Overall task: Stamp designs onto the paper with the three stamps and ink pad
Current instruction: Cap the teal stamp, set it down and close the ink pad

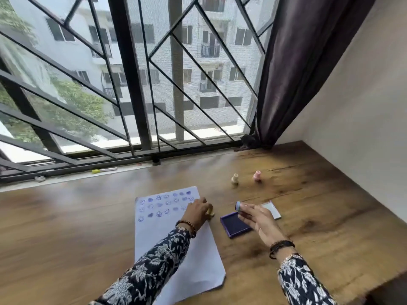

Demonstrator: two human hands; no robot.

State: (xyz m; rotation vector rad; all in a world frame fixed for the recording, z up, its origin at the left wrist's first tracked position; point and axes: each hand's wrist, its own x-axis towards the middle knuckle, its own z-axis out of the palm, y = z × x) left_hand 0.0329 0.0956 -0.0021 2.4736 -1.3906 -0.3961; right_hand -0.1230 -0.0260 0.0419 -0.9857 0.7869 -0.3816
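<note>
A white paper [176,245] lies on the wooden desk [308,205], with several rows of purple stamped faces and hearts across its top. My left hand [196,211] rests at the paper's right edge, closed on a yellowish stamp [211,211]. My right hand [257,219] pinches a blue stamp [238,206], tilted, just above the far edge of the open purple ink pad [233,224]. The pad's lid [272,209] lies behind my right hand. A cream stamp-like piece [235,179] and a pink one [257,175] stand upright farther back.
A barred window [136,84] runs along the desk's far edge, with a yellow-capped marker [104,170] on its sill. A dark curtain [297,69] hangs at the back right corner. A pale wall [363,128] bounds the desk on the right.
</note>
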